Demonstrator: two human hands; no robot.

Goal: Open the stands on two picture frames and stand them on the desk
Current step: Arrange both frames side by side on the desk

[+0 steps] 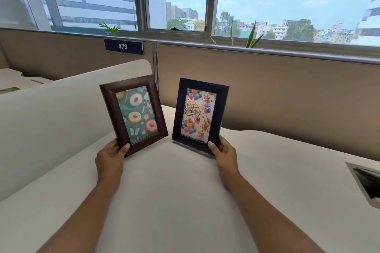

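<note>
So: left hand (110, 155) thumb on front of brown frame (134, 115) at bottom-left corner, other fingers behind, gripping it. Frame tilted left, lower corner near desk (174, 191); can't tell if touching. Right hand (223, 151) pinches black frame (200, 114) at bottom-right corner, thumb on front. Black frame's bottom edge at desk, upright. Narrow gap btwn frames. Bare desk in front; partition (287, 92) close behind; cable hatch (366, 183) far right.
</note>
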